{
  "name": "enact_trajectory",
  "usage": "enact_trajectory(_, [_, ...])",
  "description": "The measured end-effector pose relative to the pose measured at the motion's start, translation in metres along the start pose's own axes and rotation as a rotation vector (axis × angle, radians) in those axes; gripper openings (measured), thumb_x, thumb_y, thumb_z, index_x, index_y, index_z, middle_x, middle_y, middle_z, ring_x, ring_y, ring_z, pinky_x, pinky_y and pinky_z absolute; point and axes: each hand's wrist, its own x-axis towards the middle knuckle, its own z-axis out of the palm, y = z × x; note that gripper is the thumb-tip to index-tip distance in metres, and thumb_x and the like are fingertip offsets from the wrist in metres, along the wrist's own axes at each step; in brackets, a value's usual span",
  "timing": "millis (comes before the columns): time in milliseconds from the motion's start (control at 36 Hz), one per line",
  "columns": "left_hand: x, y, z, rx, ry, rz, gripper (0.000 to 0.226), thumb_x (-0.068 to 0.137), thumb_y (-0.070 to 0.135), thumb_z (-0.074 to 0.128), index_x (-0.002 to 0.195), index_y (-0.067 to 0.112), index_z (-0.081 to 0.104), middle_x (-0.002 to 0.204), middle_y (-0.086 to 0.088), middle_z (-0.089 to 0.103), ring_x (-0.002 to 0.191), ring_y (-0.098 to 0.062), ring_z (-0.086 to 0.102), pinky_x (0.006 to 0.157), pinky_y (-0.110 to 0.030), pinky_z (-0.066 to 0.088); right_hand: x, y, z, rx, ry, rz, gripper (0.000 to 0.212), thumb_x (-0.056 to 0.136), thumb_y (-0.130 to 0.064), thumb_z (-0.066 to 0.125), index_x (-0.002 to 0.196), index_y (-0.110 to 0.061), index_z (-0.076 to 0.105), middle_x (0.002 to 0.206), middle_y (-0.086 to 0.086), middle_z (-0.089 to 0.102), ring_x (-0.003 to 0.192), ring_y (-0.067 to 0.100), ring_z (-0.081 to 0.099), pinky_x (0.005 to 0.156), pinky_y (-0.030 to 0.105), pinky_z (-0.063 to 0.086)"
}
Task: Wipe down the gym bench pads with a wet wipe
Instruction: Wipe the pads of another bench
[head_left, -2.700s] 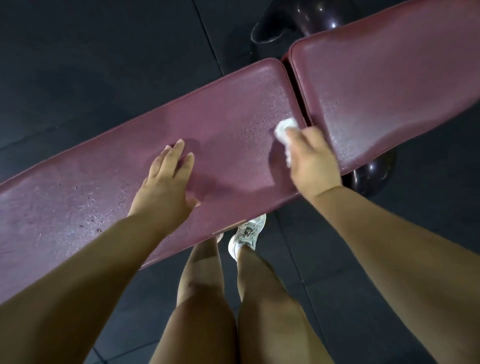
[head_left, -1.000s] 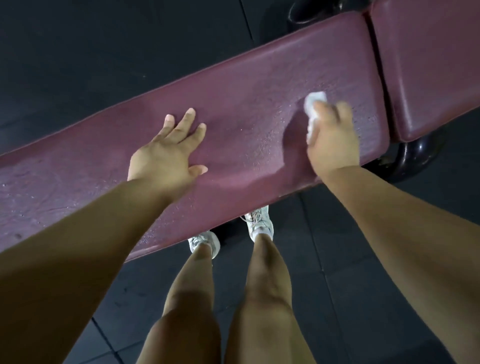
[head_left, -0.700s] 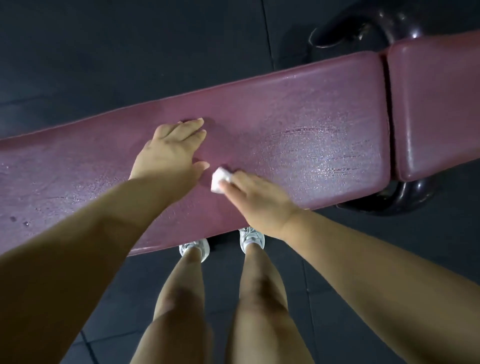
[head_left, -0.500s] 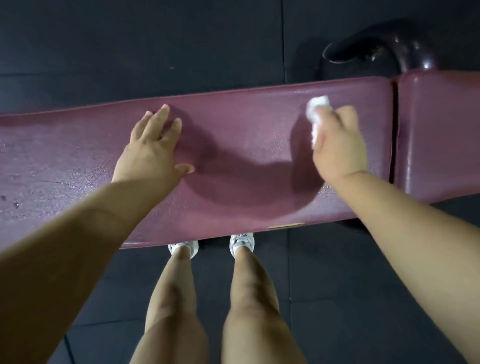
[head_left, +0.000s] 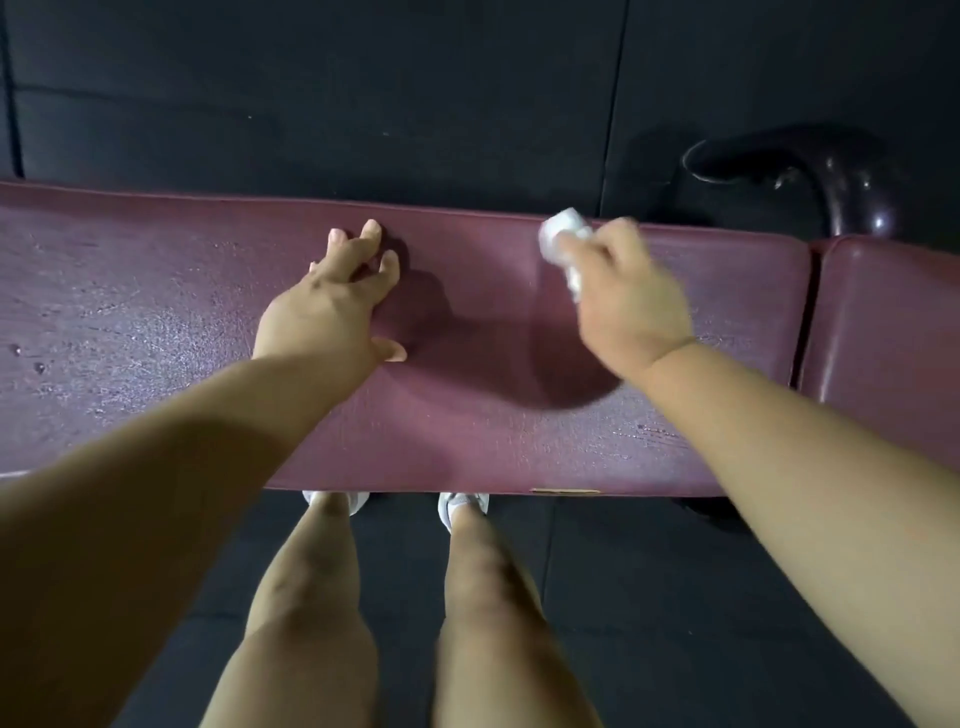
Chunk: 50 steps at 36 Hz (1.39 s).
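All around lie dark matte rubber floor tiles (head_left: 363, 78) with thin seams, and across them runs the long maroon vinyl bench pad (head_left: 467, 426), grained and leathery, with wet streaks and droplets glinting on its left half and along the near right edge. A narrow dark gap separates it from the shorter maroon pad (head_left: 883, 338) at the right, which looks smoother and glossier. A curved, glossy black bench frame (head_left: 841, 176) shows behind that gap. The left hand (head_left: 322, 317) is planted mid-pad, fingers spread and fingertips pressing the vinyl. The right hand (head_left: 634, 306), motion-blurred, has its fingers curled around the crumpled white wet wipe (head_left: 563, 234), a small soft wad poking out past the knuckles at the long pad's far edge, right of centre.
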Motion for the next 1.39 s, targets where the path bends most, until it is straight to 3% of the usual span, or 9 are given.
enact_trajectory(194, [0.002, -0.004, -0.003, 0.010, -0.040, 0.037, 0.086, 0.080, 0.045, 0.069, 0.148, 0.038, 0.017, 0.156, 0.020, -0.005, 0.146, -0.013, 0.002, 0.097, -0.039, 0.043, 0.024, -0.020, 0.009, 0.021, 0.242, 0.470, 0.043, 0.087, -0.006, 0.041, 0.124, -0.019, 0.058, 0.125, 0.010, 0.043, 0.085, 0.031, 0.054, 0.074, 0.032, 0.042])
enact_trajectory(333, [0.000, -0.024, -0.011, -0.069, -0.021, 0.153, 0.074, 0.084, 0.036, 0.067, 0.147, 0.031, 0.027, 0.154, 0.025, 0.003, 0.142, 0.002, 0.003, 0.104, -0.031, 0.036, -0.002, -0.088, 0.049, 0.107, 0.016, -0.043, 0.044, 0.088, -0.013, 0.038, 0.130, -0.014, 0.053, 0.113, 0.009, 0.050, 0.085, 0.029, 0.055, 0.070, 0.035, 0.049])
enact_trajectory(444, [-0.004, -0.057, -0.023, -0.098, 0.110, 0.191, 0.067, 0.081, 0.024, 0.072, 0.141, 0.018, 0.043, 0.153, 0.007, 0.026, 0.142, -0.015, 0.018, 0.111, -0.035, 0.026, -0.004, -0.087, 0.041, -0.033, -0.141, -0.333, 0.043, 0.087, -0.014, 0.033, 0.124, -0.011, 0.056, 0.099, 0.012, 0.052, 0.070, 0.033, 0.052, 0.053, 0.034, 0.042])
enact_trajectory(556, [-0.006, -0.091, -0.033, 0.027, 0.090, 0.117, 0.077, 0.078, 0.032, 0.074, 0.144, 0.018, 0.037, 0.156, -0.001, 0.015, 0.143, -0.023, 0.006, 0.113, -0.044, 0.025, 0.011, -0.070, 0.022, -0.119, 0.009, 0.113, 0.044, 0.090, -0.014, 0.032, 0.132, -0.015, 0.048, 0.120, 0.012, 0.046, 0.095, 0.031, 0.052, 0.076, 0.032, 0.038])
enact_trajectory(722, [-0.008, -0.118, -0.038, 0.023, 0.003, 0.162, 0.077, 0.083, 0.034, 0.068, 0.148, 0.030, 0.025, 0.157, 0.015, 0.002, 0.143, -0.010, -0.001, 0.111, -0.039, 0.028, 0.025, -0.130, 0.059, 0.132, 0.345, 0.672, 0.048, 0.081, -0.002, 0.043, 0.126, -0.013, 0.052, 0.121, 0.009, 0.044, 0.086, 0.021, 0.052, 0.072, 0.025, 0.040])
enact_trajectory(972, [-0.009, -0.138, -0.036, -0.006, -0.005, 0.271, 0.076, 0.083, 0.029, 0.070, 0.147, 0.023, 0.029, 0.158, 0.014, 0.003, 0.144, -0.010, -0.001, 0.114, -0.036, 0.023, 0.003, -0.167, 0.079, -0.063, -0.024, -0.331, 0.040, 0.077, -0.003, 0.048, 0.114, -0.004, 0.064, 0.090, 0.017, 0.058, 0.062, 0.033, 0.054, 0.050, 0.034, 0.044])
enact_trajectory(1222, [-0.008, -0.137, -0.028, 0.015, 0.012, 0.324, 0.074, 0.087, 0.024, 0.066, 0.148, 0.018, 0.026, 0.159, 0.008, 0.001, 0.145, -0.017, -0.003, 0.116, -0.030, 0.014, -0.003, -0.155, 0.080, 0.080, 0.401, 0.755, 0.046, 0.084, -0.004, 0.042, 0.129, -0.012, 0.053, 0.120, 0.012, 0.046, 0.093, 0.028, 0.054, 0.076, 0.030, 0.045])
enact_trajectory(1278, [-0.010, -0.136, -0.026, -0.002, 0.016, 0.319, 0.072, 0.088, 0.023, 0.064, 0.149, 0.017, 0.025, 0.159, 0.007, 0.000, 0.146, -0.017, -0.004, 0.116, -0.029, 0.010, -0.014, -0.195, 0.104, 0.184, 0.384, 0.647, 0.049, 0.080, -0.005, 0.044, 0.128, -0.009, 0.055, 0.113, 0.014, 0.051, 0.086, 0.029, 0.057, 0.073, 0.035, 0.049])
enact_trajectory(1389, [-0.013, -0.135, -0.029, 0.010, -0.006, 0.316, 0.072, 0.089, 0.027, 0.061, 0.149, 0.016, 0.022, 0.159, 0.008, -0.003, 0.145, -0.014, -0.008, 0.116, -0.030, 0.009, -0.052, -0.240, 0.127, 0.109, 0.127, -0.030, 0.038, 0.077, -0.008, 0.051, 0.111, -0.003, 0.067, 0.090, 0.014, 0.061, 0.062, 0.029, 0.058, 0.049, 0.029, 0.047])
